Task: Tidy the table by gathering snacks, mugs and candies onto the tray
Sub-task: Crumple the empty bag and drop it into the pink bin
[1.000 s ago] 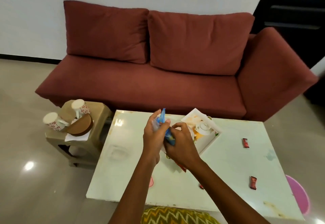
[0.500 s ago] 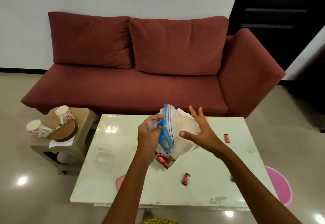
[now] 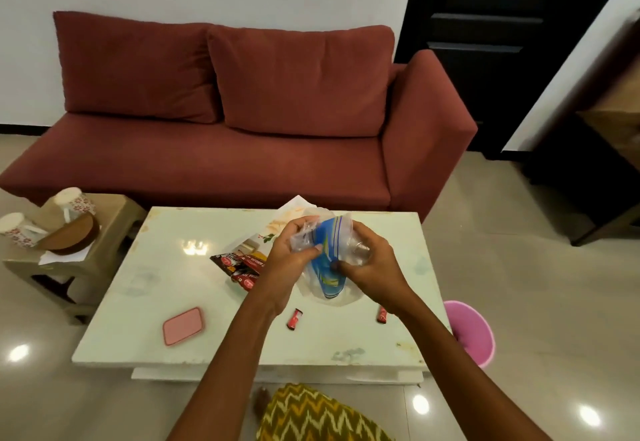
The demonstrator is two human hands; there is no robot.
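Above the middle of the white table [image 3: 149,302], my left hand [image 3: 289,255] and my right hand [image 3: 372,262] both grip a clear plastic zip bag with a blue strip [image 3: 329,260]. Behind the hands the white printed tray [image 3: 294,210] is mostly hidden. Red and black snack packets [image 3: 240,264] lie just left of my left hand, partly on the tray's near end. Two small red candies lie on the table, one [image 3: 295,318] below my left wrist and another [image 3: 382,314] beside my right forearm. Two white patterned mugs [image 3: 74,200] [image 3: 15,229] sit on a side stool at the left.
A pink lid [image 3: 182,325] lies at the table's front left. The beige stool [image 3: 114,229] also carries a brown round dish [image 3: 71,238]. A red sofa [image 3: 242,149] runs behind the table. A pink bucket [image 3: 472,331] stands on the floor at the right.
My right hand, open half a second ago, has closed on the bag. The snack packets now lie on the table left of the hands. The view has shifted to the right.
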